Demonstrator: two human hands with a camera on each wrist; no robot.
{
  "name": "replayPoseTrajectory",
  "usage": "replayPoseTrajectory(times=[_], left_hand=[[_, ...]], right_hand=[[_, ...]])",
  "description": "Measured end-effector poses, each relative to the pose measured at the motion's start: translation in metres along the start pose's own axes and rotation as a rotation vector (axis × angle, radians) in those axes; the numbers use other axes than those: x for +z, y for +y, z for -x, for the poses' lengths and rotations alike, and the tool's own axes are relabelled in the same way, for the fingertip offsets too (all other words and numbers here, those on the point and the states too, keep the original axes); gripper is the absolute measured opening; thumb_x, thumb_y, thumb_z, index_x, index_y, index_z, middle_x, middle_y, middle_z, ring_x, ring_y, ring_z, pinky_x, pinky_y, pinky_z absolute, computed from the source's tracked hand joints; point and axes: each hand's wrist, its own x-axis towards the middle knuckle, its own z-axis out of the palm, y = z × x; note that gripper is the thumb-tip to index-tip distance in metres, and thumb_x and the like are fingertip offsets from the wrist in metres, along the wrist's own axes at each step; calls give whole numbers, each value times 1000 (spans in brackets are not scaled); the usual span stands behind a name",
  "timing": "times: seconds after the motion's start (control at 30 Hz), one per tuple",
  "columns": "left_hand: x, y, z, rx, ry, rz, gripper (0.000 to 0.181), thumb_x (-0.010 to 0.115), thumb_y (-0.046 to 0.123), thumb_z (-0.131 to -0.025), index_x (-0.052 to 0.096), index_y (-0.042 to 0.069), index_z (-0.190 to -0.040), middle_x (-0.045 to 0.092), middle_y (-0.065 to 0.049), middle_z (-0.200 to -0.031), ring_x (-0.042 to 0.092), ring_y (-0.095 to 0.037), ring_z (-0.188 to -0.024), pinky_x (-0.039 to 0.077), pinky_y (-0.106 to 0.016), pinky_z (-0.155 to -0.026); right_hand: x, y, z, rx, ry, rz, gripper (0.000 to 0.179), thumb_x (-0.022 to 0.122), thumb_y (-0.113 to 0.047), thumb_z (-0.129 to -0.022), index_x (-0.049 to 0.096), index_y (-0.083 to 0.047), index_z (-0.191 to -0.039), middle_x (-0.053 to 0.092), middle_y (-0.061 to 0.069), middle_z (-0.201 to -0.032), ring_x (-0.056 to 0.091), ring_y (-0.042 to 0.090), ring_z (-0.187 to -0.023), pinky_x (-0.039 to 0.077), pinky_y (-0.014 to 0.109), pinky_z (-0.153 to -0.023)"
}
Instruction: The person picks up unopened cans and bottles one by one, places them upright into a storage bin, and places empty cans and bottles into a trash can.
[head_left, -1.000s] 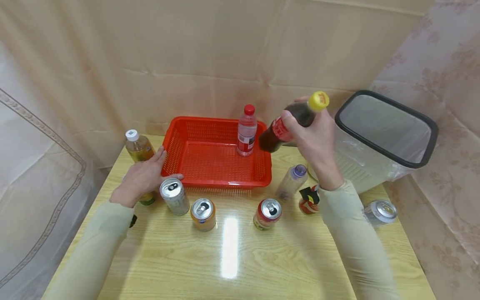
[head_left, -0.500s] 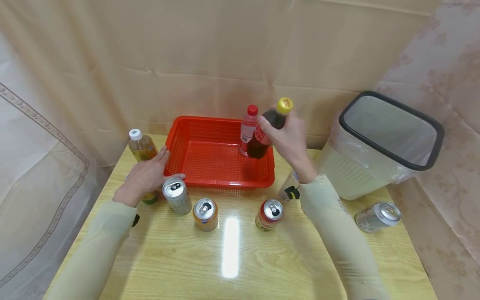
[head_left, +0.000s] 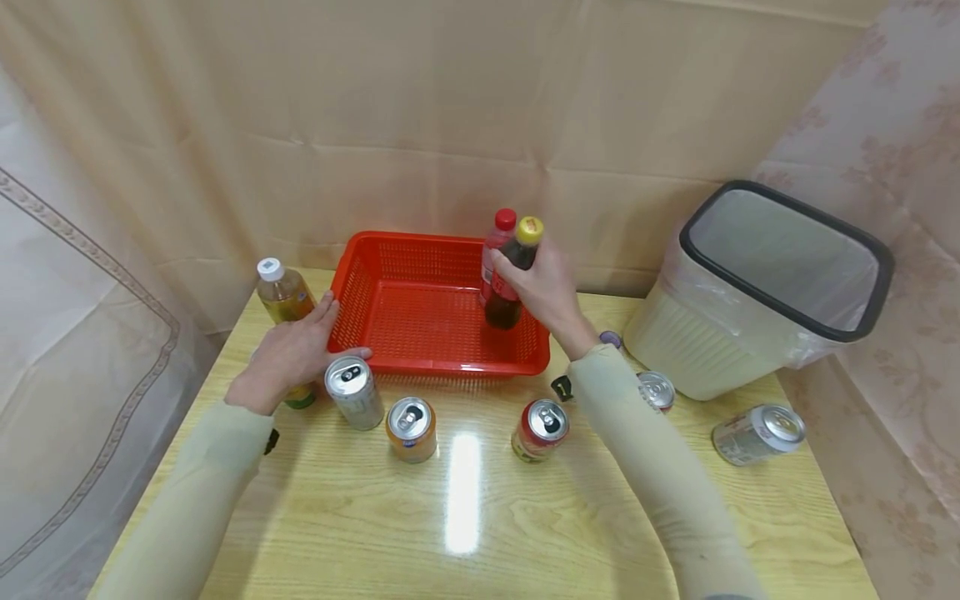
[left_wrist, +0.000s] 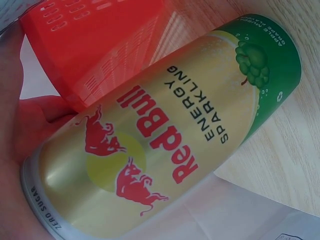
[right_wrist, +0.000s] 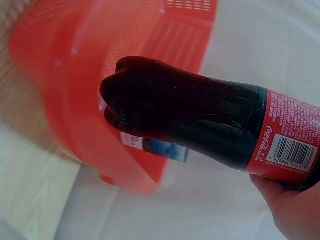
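Observation:
My left hand (head_left: 288,360) rests with straight fingers along the left rim of a red plastic basket (head_left: 435,367), thumb at its front corner. A gold-and-green Red Bull can (left_wrist: 150,140) stands beneath this hand, mostly hidden in the head view. Behind the hand is a white-capped bottle of amber drink (head_left: 281,293). My right hand (head_left: 553,287) grips a yellow-capped Coca-Cola bottle (head_left: 504,312) by its upper part, nearly upright and slightly tilted. The bottle's base overlaps the right end of the basket. A red-capped clear bottle (head_left: 504,221) stands there too, partly hidden behind the cola.
Along the basket's front stand a silver can (head_left: 354,396), an orange can (head_left: 411,429) and a red can (head_left: 542,429). My right sleeve partly hides a purple-topped bottle (head_left: 611,338) and another can (head_left: 657,390). A lined bin (head_left: 678,346) and silver can (head_left: 757,433) are at right.
My right hand has carried the Coca-Cola bottle leftward and down, from beside the basket to its right end, and the bottle is more upright. The left hand has stayed on the basket rim.

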Motion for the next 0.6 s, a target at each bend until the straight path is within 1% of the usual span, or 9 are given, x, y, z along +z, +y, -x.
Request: replayPoseTrajectory(times=[0.13,0.27,0.4,0.6], left_hand=[[0,0,1,3,4,3,122,42,90,-85,22,-3,-162,16,-28,-168,59,-55,-116,53,-60,-89],[0,-1,1,7,15,2,120,44,88,-86,22,-3,-162,16,-27,-168,61,-53,-113,54,-59,-87],[0,-1,1,12,19,-1,120,44,87,-87,23,-3,-162,17,-28,-167,61,-53,-112,55,-58,-86],[0,0,2,13,20,-2,119,45,87,-87,24,-4,-161,18,-28,-167,61,-52,-114,55,-57,-85]], right_hand=[[7,6,-2,20,-19,0,54,76,-40,-93,54,-7,-130,68,9,-115,64,25,-104,55,44,-93],[12,11,-4,46,-58,-12,58,75,-38,-94,50,-8,-137,65,9,-125,63,26,-111,54,46,-99],[18,16,-6,70,-84,-15,61,75,-38,-94,47,-11,-141,62,9,-130,62,26,-115,53,47,-102],[23,19,-8,68,-103,16,65,75,-39,-95,44,-12,-145,61,10,-134,61,27,-118,51,49,-105]])
